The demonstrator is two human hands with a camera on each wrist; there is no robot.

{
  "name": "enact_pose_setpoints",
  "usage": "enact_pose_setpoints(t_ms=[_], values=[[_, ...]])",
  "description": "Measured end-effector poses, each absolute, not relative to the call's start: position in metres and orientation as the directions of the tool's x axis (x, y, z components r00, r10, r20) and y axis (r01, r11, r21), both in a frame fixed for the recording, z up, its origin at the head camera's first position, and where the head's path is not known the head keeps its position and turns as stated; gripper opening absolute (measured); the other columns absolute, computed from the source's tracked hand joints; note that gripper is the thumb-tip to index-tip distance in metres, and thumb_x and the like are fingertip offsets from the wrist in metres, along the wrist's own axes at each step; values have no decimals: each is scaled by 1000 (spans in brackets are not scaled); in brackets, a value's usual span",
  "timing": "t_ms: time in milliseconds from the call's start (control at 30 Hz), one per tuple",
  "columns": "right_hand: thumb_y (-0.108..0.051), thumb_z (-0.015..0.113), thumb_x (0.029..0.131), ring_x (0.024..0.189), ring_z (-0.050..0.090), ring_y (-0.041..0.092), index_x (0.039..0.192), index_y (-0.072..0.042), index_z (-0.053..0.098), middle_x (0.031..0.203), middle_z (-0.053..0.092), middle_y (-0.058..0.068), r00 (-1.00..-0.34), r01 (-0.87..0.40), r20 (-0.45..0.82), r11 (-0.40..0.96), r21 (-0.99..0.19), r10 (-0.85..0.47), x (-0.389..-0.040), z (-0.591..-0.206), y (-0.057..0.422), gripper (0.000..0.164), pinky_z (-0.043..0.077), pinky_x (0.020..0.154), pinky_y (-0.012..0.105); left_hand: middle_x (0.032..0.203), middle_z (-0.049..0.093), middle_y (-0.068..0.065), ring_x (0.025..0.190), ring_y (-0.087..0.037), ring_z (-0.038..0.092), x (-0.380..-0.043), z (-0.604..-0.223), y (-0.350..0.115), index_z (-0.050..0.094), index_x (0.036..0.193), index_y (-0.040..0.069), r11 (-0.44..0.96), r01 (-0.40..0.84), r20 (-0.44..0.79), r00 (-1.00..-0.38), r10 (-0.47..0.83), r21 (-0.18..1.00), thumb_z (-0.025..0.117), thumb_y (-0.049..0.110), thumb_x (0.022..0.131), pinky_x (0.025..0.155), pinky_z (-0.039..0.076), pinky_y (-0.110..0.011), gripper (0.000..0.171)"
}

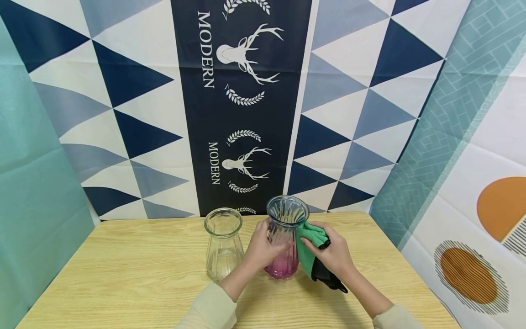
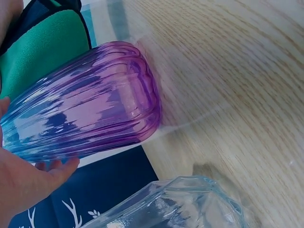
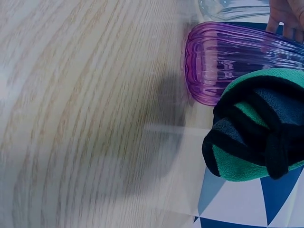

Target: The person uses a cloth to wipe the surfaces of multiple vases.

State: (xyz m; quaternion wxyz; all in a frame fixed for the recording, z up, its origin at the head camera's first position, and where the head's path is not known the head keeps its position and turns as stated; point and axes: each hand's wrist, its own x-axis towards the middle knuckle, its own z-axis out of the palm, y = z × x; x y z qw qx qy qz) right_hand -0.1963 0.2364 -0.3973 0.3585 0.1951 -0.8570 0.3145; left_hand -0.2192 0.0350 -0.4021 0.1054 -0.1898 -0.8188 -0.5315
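A ribbed glass vase [image 1: 282, 246], blue at the flared rim and pink-purple toward the base, is upright over the wooden table. My left hand [image 1: 263, 246] grips it from the left side, thumb across the front. On the other side my right hand [image 1: 330, 249] holds a folded green cloth [image 1: 306, 256] with black edging against the vase's wall. The cloth's lower end hangs down beside the base. In the left wrist view the purple base [image 2: 128, 95] shows, with the left fingers around the bluish part. The right wrist view shows the bunched cloth [image 3: 256, 80] overlapping the vase.
A clear glass vase [image 1: 223, 251] with a wide rim stands just left of the coloured one, close to my left forearm. The wooden table [image 1: 144, 274] ends at a patterned backdrop [image 1: 246, 114] behind both vases, with hanging fabric at either side.
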Motion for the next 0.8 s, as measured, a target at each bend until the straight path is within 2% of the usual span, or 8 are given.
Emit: enact_pose_setpoints(t_ms=[400,800], values=[[-12,83,67,88,67,22,111,-12,62,105,69,8,-709,-521,697,747,-413,-110,-196,-413,240,49,57,71,37,122,51,-13,116,-29,53,-221,-402,35,49,132,6,357,448,399,-894,205,820,80,28,70,100,44,-49,72],[-15,83,68,84,67,19,110,-14,62,101,70,6,-746,-480,658,770,-421,-105,-196,-430,244,47,55,68,33,123,50,-12,117,-29,52,-222,-403,34,47,134,6,361,451,393,-891,225,816,77,31,72,102,43,-48,73]])
